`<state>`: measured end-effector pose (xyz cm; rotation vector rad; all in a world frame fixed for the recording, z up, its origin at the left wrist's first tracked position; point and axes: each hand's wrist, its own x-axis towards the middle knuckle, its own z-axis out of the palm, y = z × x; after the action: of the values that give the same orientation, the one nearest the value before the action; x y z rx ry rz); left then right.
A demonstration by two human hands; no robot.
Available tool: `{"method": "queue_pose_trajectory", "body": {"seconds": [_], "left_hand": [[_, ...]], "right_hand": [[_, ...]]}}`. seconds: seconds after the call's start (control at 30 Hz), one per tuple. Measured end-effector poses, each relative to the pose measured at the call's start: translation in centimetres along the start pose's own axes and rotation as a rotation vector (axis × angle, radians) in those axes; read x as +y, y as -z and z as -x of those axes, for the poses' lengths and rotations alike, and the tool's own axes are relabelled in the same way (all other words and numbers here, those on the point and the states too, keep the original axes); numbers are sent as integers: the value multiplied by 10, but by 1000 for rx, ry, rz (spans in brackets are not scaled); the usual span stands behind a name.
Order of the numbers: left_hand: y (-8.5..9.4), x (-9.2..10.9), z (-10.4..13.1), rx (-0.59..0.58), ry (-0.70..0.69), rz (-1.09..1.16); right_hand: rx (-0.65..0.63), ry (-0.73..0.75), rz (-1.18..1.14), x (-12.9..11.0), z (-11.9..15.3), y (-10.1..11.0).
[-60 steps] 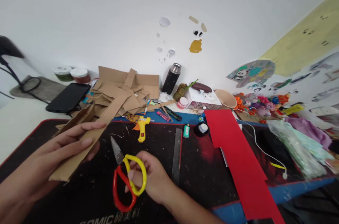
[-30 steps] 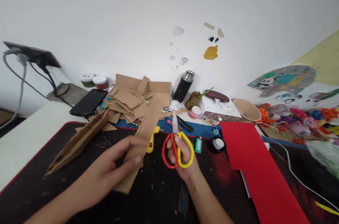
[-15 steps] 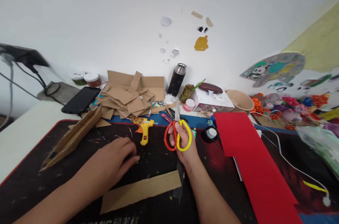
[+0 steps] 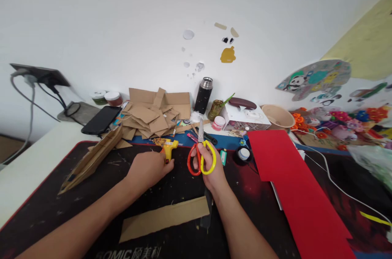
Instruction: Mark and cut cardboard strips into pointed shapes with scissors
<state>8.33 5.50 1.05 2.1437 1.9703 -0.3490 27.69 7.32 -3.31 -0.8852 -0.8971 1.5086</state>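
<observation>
The strip lies on the mat, seemingly already cut, with nothing joined to it. The right hand grasps the scissors; the left hand touches the glue gun, its grip I cannot tell. The green jar and red jar have lids on.

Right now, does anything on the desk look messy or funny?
Yes, the heap of cardboard pieces by the wall looks messy, jumbled at all angles. The loose cardboard strip on the black mat lies slanted, one end across the ruler. The scissors in the right hand look fine.
</observation>
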Motion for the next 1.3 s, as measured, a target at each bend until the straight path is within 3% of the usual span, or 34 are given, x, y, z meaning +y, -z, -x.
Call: {"method": "queue_pose_trajectory", "body": {"seconds": [0.3, 0.7, 0.87, 0.97, 1.07, 1.2, 1.3], "left_hand": [[-1, 9, 14, -8, 11, 0], [-2, 1, 0, 10, 42, -15], [3, -7, 28, -51, -20, 36], [3, -1, 57, -180, -166, 168], [-3, 14, 76, -278, -317, 162], [-16, 28, 78, -311, -325, 166], [-27, 22, 74, -260, -318, 269]], "right_hand": [[-11, -12, 42, -1, 4, -4], [-17, -21, 29, -5, 7, -6], [-20, -13, 24, -9, 8, -7], [-26, -14, 32, -10, 9, -8], [-25, -13, 42, -9, 9, -8], [-27, -25, 61, -6, 8, -6], [-38, -34, 71, -6, 8, -5]]}}
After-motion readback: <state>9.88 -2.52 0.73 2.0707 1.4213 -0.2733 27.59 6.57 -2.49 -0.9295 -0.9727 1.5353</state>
